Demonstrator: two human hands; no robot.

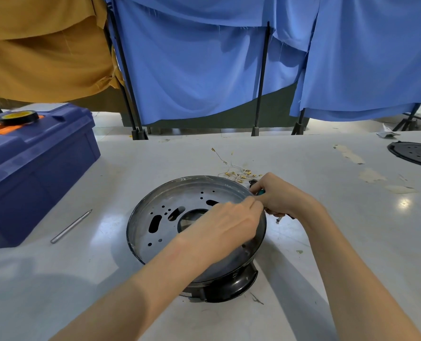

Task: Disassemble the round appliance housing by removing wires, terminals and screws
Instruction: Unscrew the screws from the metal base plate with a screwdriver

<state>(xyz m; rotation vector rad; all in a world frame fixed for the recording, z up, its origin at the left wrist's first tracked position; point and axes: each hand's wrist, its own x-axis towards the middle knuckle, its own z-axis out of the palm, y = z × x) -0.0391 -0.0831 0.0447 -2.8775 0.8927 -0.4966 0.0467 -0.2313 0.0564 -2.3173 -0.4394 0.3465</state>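
- While the blue toolbox [32, 163], with a roll of tape [18, 117] on its lid, stands well left of the round housing [140, 212], nothing there is in use. A loose metal bit [71, 226] lies on the table [352, 242] between the two.
- The housing sits open side up on its black base, near the middle of the table. The visible part of its perforated metal floor shows no wires.
- The left hand [226, 222] reaches across the housing to its right rim, with fingers bent and fingertips drawn together. Whether they pinch something small cannot be told.
- Just beyond the housing's far rim lies a heap of wires [239, 173] with brass terminals, apparently already pulled out.
- The right hand [280, 195], just outside the housing's right rim and touching the left hand, is wrapped round a green-handled screwdriver [261, 191]. What looks like its shaft shows below the fist.
- The step in hand seems to be a fastener or clip at that right rim.
- To do it well, the left hand should steady the rim so the housing does not rock on its narrow base.
- The tip should seat squarely before any turning, and the freed part should be caught before it drops through the floor's holes.
- A black perforated disc [416, 153] lies well right of the housing.
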